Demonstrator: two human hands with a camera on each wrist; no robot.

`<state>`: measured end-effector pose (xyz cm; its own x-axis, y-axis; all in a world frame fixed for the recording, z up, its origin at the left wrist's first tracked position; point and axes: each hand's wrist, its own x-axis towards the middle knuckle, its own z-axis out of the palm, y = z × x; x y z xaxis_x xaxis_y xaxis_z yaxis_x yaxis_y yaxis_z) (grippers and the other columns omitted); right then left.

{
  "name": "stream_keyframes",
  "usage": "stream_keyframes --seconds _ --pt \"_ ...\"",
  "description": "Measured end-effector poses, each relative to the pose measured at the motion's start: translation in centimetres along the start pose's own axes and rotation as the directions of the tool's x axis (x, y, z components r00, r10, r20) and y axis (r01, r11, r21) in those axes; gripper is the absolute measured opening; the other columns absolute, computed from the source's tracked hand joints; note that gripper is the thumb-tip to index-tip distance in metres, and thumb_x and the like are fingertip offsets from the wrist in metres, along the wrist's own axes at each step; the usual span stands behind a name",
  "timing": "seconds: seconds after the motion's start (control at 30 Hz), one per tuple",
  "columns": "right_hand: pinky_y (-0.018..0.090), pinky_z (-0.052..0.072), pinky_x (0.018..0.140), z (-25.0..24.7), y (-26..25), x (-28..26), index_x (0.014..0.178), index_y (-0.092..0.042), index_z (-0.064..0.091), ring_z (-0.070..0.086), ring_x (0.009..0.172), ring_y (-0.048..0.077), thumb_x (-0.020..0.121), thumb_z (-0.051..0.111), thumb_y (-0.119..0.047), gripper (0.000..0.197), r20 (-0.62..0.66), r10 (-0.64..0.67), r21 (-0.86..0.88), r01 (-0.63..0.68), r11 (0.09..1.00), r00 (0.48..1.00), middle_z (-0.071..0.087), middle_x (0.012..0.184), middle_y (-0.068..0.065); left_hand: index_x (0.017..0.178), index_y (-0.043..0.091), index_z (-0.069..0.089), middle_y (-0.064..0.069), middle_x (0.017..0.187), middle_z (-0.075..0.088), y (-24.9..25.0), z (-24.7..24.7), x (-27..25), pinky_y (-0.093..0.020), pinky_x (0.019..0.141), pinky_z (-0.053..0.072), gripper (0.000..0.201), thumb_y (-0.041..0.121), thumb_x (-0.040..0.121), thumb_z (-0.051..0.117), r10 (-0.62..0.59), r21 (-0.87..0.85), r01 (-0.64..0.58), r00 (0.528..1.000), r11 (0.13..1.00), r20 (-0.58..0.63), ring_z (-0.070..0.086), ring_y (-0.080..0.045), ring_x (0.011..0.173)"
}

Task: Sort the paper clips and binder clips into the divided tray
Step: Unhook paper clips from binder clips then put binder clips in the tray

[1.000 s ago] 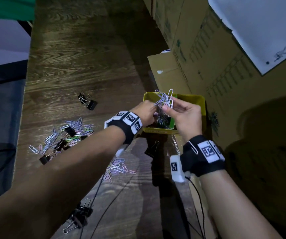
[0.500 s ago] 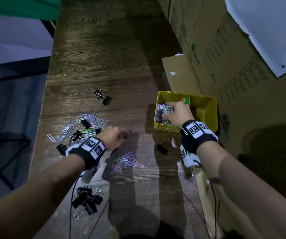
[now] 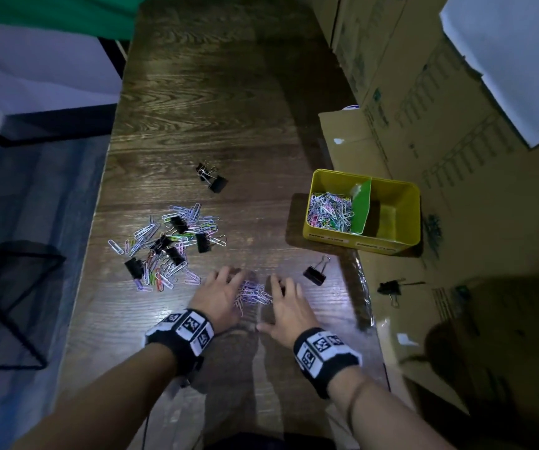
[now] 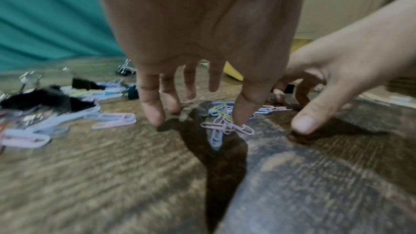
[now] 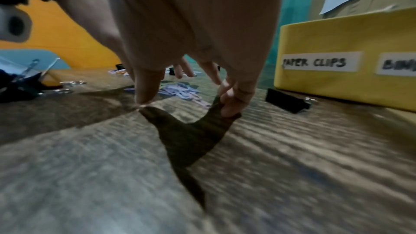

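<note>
A small pile of pastel paper clips (image 3: 252,294) lies on the wooden table between my two hands. My left hand (image 3: 220,293) stands on its left, fingers spread with their tips on the table, and in the left wrist view its thumb presses on the small pile (image 4: 225,124). My right hand (image 3: 287,305) stands on the right, fingers spread and touching the wood, holding nothing. The yellow divided tray (image 3: 359,245) sits at the right with a green divider (image 3: 360,206). Its left compartment holds paper clips (image 3: 328,211); the right one shows bare yellow.
A large mixed heap of paper clips and black binder clips (image 3: 167,248) lies to the left. Single binder clips lie near the tray (image 3: 316,273), farther back (image 3: 212,178) and on the cardboard (image 3: 391,287). Cardboard boxes (image 3: 440,157) wall the right side.
My right hand has come out of the tray and down to the small pile. My left hand has uncurled and shifted right to the pile's other side.
</note>
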<state>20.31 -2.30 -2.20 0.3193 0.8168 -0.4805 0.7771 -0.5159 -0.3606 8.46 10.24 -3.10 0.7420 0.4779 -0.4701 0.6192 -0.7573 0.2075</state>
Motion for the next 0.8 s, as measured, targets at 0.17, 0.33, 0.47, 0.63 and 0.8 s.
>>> stream_keyframes --seconds 0.17,0.33,0.47,0.63,0.8 --pt "0.04 0.031 0.107 0.5 -2.8 0.9 0.141 0.002 0.025 0.032 0.122 0.034 0.081 0.068 -0.028 0.079 -0.024 0.017 -0.053 -0.018 0.998 1.0 0.034 0.133 0.018 0.141 0.018 0.028 -0.012 0.139 0.031 2.8 0.5 -0.6 -0.038 0.105 0.032 0.072 0.02 0.077 0.062 -0.148 -0.071 0.147 0.989 0.987 -0.007 0.035 -0.033 0.122" --pt "0.04 0.038 0.101 0.6 -3.1 1.0 0.129 0.001 0.046 0.043 0.119 0.036 0.094 0.039 0.001 0.036 0.005 -0.005 -0.006 0.005 1.0 1.0 0.044 0.126 0.021 0.124 0.012 0.049 -0.012 0.126 0.043 4.2 1.6 -0.2 -0.037 0.098 0.04 0.041 0.005 0.083 0.051 -0.201 -0.183 0.188 0.978 0.965 -0.052 0.046 -0.032 0.113" --pt "0.039 0.046 0.096 0.8 -3.1 0.6 0.122 0.002 0.055 0.05 0.115 0.033 0.092 0.038 0.007 0.035 -0.003 -0.023 -0.059 0.023 0.998 1.0 0.048 0.122 0.02 0.116 0.013 0.058 -0.011 0.117 0.052 3.5 1.7 -0.6 -0.037 0.093 0.044 0.034 0.004 0.084 0.051 -0.146 -0.226 0.123 0.985 0.966 -0.091 0.055 -0.03 0.106" --pt "0.04 0.044 0.096 0.0 -2.9 0.6 0.125 0.004 0.052 0.047 0.118 0.035 0.091 0.039 0.007 0.036 0.07 -0.123 -0.164 0.133 0.977 0.99 0.049 0.123 0.022 0.114 0.015 0.064 -0.012 0.111 0.061 2.6 1.4 -1.2 -0.035 0.083 0.045 0.035 0.006 0.08 0.058 -0.062 -0.281 0.031 0.993 0.959 -0.102 0.061 -0.033 0.099" --pt "0.046 0.046 0.093 -0.2 -3.7 0.3 0.123 0.014 0.046 0.05 0.111 0.041 0.089 0.034 0.01 0.036 0.131 -0.182 -0.361 0.218 0.907 0.975 0.05 0.119 0.03 0.095 0.012 0.073 -0.012 0.1 0.071 2.3 0.8 -1.1 -0.029 0.084 0.045 0.026 0.001 0.077 0.058 -0.225 -0.439 0.128 0.958 0.889 -0.177 0.064 -0.029 0.095"
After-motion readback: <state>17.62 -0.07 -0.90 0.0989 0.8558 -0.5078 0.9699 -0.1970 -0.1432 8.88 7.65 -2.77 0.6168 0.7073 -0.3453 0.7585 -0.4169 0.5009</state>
